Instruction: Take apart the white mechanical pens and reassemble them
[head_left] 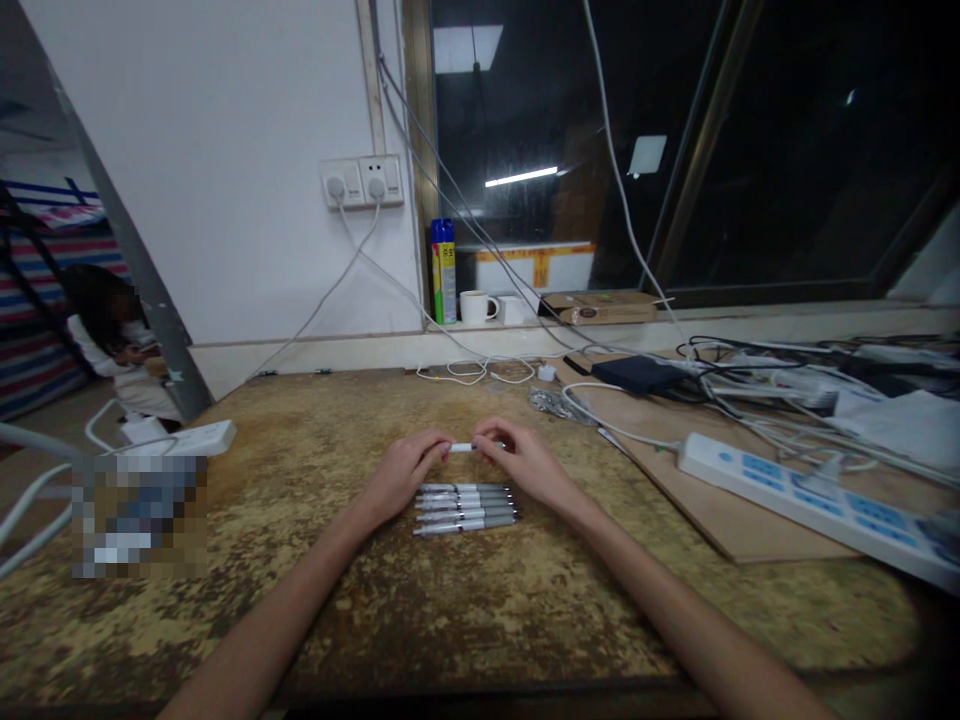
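A white pen (462, 448) is held level between both hands, above the worn wooden table (405, 610). My left hand (406, 470) pinches its left end between closed fingertips. At its right end, the fingers of my right hand (517, 460) are closed around it. Just below the hands, several white and grey pens (465, 517) lie side by side in a stack of rows on the table, all pointing left to right.
On the right a white power strip (817, 500) lies across a brown board (720, 510) beside tangled cables. Another power strip (202, 438) is at the left. A spray can (444, 272) and white mug (474, 307) stand on the sill. A person (120, 340) sits far left.
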